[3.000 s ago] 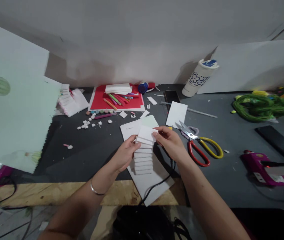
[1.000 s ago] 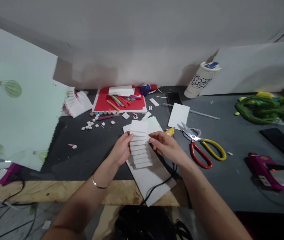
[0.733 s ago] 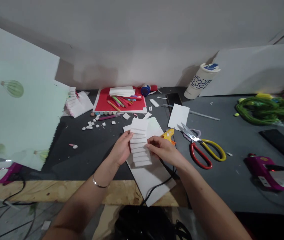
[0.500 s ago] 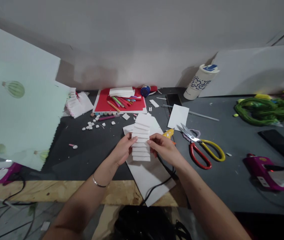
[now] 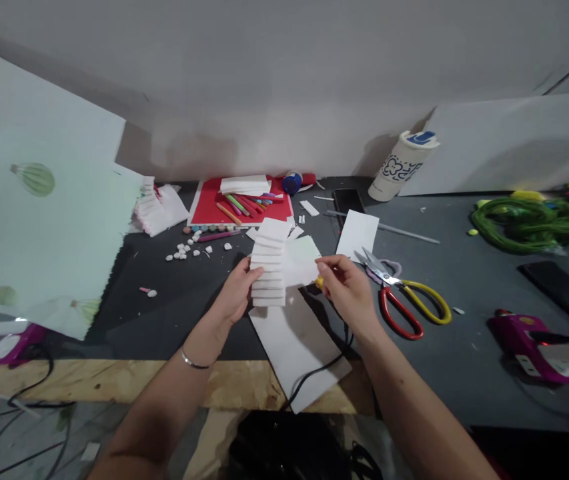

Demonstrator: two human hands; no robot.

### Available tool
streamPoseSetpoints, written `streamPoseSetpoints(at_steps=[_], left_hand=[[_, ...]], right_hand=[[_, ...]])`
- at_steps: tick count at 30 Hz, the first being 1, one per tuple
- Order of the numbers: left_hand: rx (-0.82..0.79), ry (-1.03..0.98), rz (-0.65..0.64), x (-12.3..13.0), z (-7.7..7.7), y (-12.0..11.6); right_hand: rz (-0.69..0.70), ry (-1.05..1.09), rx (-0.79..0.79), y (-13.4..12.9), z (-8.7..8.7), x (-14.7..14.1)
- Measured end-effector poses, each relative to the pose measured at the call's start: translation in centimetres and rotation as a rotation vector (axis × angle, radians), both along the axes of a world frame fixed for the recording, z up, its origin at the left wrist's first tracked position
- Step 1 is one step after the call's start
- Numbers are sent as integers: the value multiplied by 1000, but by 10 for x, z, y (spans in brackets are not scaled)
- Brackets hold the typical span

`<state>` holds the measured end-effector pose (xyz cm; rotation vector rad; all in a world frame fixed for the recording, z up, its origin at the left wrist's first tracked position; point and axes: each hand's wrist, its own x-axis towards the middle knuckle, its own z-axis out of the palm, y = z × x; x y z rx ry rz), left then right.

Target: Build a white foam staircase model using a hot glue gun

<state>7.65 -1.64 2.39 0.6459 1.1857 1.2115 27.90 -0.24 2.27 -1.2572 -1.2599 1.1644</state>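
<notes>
My left hand (image 5: 235,288) is closed on a white piece of stacked, overlapping strips (image 5: 268,267), stepped like a small staircase, gripping its left edge between thumb and fingers. Apart from that piece, my right hand (image 5: 345,287) is raised with thumb and forefinger pinched together; whatever they hold, if anything, I cannot make out. A bit of a yellow tool (image 5: 319,283) shows beside the right hand, mostly hidden by it. Beneath both hands lie white sheets (image 5: 294,347), with a black cable (image 5: 320,369) running across them.
Scissors (image 5: 394,283) with red and yellow handles lie right of my right hand, near a white card (image 5: 358,235). Further back are felt pens (image 5: 244,202) on red paper (image 5: 207,207) and a tumbler (image 5: 399,165). Small white lumps (image 5: 181,251) lie left; green cord (image 5: 529,220) lies right.
My right hand has let go of the stepped white piece and moved right and slightly up. My left hand has shifted the piece a little left and up.
</notes>
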Motion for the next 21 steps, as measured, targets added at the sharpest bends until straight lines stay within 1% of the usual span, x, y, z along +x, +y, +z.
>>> streamPoseSetpoints(at_steps=[2, 4, 7, 10, 13, 15, 18, 19, 20, 21], left_hand=[[-7, 15, 27, -6, 2, 3], [-6, 41, 49, -14, 4, 6], [1, 108, 80, -26, 6, 7], [4, 198, 100, -39, 5, 3], [-7, 279, 75, -49, 3, -5], [-22, 325, 51, -54, 1, -11], [-30, 405, 11, -61, -3, -18], [-15, 451, 19, -63, -5, -19], [13, 510, 55, -66, -6, -21], [51, 572, 117, -69, -7, -22]], right_hand=[[-86, -75, 88, 2, 2, 7], [-124, -163, 138, 5, 4, 15], [-137, -242, 164, 10, 5, 25], [-194, -297, 205, 14, 7, 36], [-239, -394, 220, 18, 9, 48], [-216, -483, 174, 19, 10, 57], [-138, -651, 95, 19, 7, 74], [-103, -706, 88, 18, 4, 82], [-69, -765, 93, 17, 0, 90], [-42, -830, 107, 15, -6, 99]])
